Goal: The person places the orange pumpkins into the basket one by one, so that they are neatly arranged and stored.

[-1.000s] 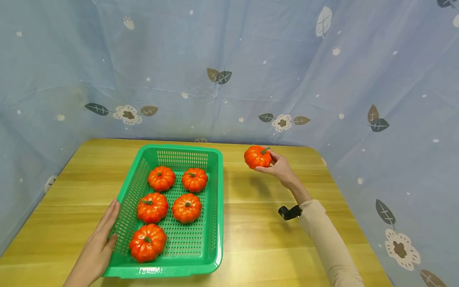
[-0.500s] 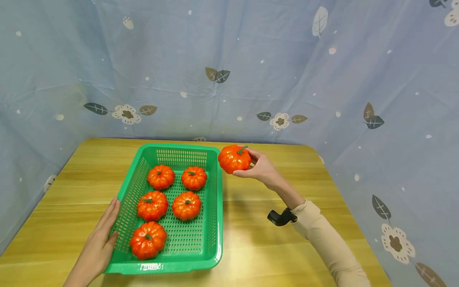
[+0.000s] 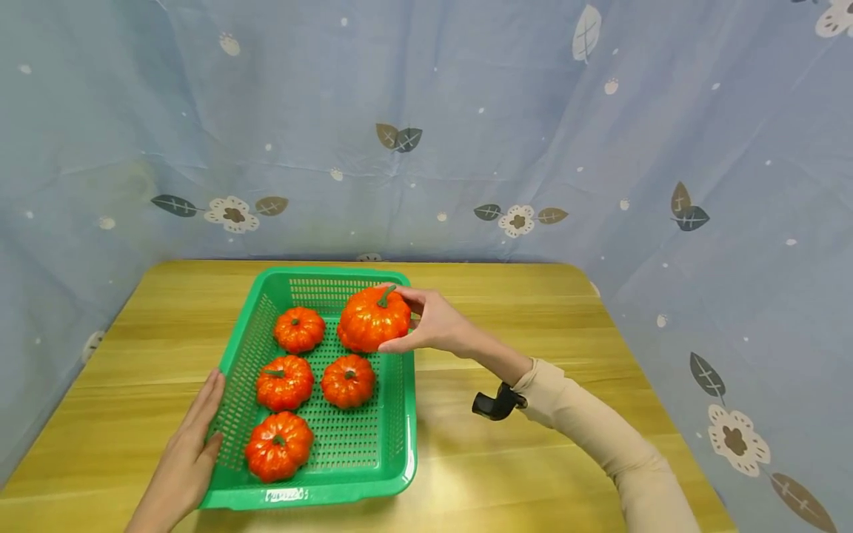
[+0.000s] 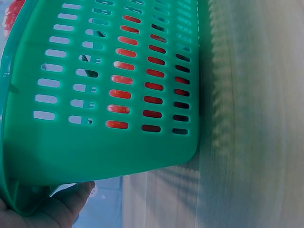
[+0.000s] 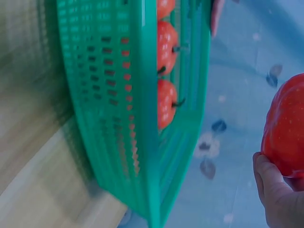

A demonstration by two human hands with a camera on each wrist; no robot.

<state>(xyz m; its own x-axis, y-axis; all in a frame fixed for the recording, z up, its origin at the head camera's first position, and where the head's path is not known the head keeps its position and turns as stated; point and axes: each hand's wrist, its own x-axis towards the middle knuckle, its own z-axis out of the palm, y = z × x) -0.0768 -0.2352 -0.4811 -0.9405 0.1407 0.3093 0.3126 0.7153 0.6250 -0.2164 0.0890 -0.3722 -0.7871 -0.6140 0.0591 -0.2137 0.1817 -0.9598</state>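
My right hand grips a glossy orange pumpkin with a green stem, thumb in front and fingers behind. In the head view it appears over the back right part of a green plastic basket. The right wrist view shows the same pumpkin raised above the basket's rim. Another pumpkin in the basket is mostly hidden behind the held one. My left hand touches the basket's left side, its fingers straight along the rim. A fingertip shows beside the basket's corner in the left wrist view.
Several more pumpkins lie in the basket, among them a back left one, a middle one and a front one. The basket stands on a wooden table. Behind hangs a blue patterned curtain.
My right hand has carried the pumpkin leftward from beside the basket to over its back right part, and it looks larger in view. The left hand has stayed at the basket's side.
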